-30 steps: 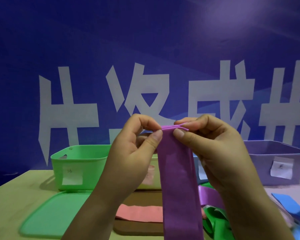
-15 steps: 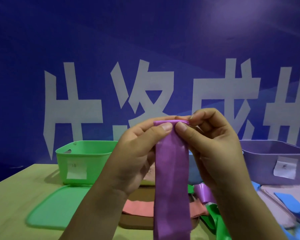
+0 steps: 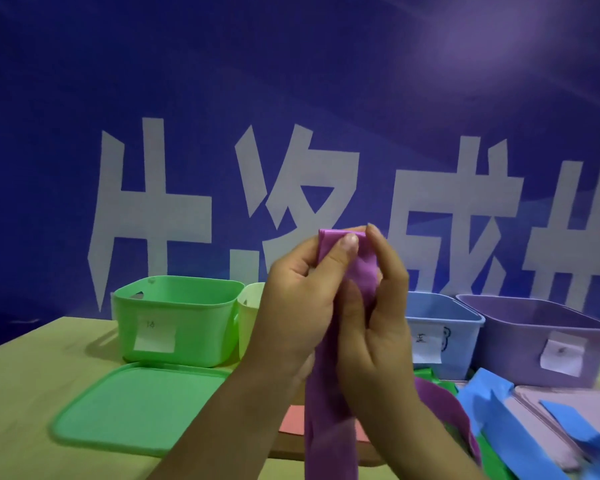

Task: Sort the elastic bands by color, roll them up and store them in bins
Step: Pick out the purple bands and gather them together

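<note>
Blue-walled backdrop, left hand [image 3: 298,306] and right hand [image 3: 378,323] raised, both pinching purple band [image 3: 357,271] at its folded top.

Large white characters "成" and "井" stand on the blue wall [image 3: 291,81]; bin labels are illegible.

The purple band [image 3: 357,271] now has its top edge folded over into a thicker first turn, where a second ago it was only a thin pinched lip. The left hand [image 3: 298,306] and right hand [image 3: 378,323] have closed in together, thumbs pressed on the band's front, knuckles nearly touching.
</note>
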Demonstrator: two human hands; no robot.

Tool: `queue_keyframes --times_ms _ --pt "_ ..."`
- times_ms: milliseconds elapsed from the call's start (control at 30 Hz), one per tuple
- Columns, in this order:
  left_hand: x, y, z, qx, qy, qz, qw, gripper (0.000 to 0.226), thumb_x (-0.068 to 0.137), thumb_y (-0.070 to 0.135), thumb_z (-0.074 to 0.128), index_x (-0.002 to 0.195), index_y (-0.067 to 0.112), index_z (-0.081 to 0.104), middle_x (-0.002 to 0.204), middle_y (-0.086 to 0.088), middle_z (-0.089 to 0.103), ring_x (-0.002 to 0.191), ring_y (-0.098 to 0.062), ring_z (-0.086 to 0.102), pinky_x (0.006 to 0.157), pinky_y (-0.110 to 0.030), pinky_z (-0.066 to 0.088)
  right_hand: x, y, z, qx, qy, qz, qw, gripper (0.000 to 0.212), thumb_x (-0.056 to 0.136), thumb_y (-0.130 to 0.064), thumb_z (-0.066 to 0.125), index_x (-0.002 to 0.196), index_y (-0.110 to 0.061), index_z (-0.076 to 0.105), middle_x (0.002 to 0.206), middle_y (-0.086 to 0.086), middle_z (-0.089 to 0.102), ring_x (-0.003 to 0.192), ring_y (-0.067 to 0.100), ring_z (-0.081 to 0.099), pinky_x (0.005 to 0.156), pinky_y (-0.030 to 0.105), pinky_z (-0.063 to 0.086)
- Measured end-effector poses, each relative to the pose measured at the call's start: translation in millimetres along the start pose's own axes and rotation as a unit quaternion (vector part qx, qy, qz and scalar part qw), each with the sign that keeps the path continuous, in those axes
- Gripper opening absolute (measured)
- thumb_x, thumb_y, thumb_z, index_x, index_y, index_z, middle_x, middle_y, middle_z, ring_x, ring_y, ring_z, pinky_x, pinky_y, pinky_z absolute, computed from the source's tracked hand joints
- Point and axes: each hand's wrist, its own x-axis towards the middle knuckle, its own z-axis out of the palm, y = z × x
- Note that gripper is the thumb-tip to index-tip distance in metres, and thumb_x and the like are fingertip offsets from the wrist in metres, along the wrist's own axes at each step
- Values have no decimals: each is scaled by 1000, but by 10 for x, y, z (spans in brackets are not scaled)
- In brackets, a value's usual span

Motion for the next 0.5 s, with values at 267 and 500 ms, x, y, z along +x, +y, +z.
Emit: queue_keyframes --times_ms 267,500 --pt "7 4 -46 47 -33 12 998 21 92 24 52 102 15 68 88 -7 75 83 -21 72 77 -37 58 -99 -37 -121 58 -9 58 997 31 86 -18 50 103 -44 54 91 -1 67 79 17 65 67 28 55" --pt "51 57 -87 -134 -38 -66 988 21 93 21 48 97 8 64 82 -10 73 74 -18 71 72 -32 58 -327 58 -277 7 -135 94 986 22 79 -55 59 99 -46 58 92 -13 63 78 9 60 70 24 50"
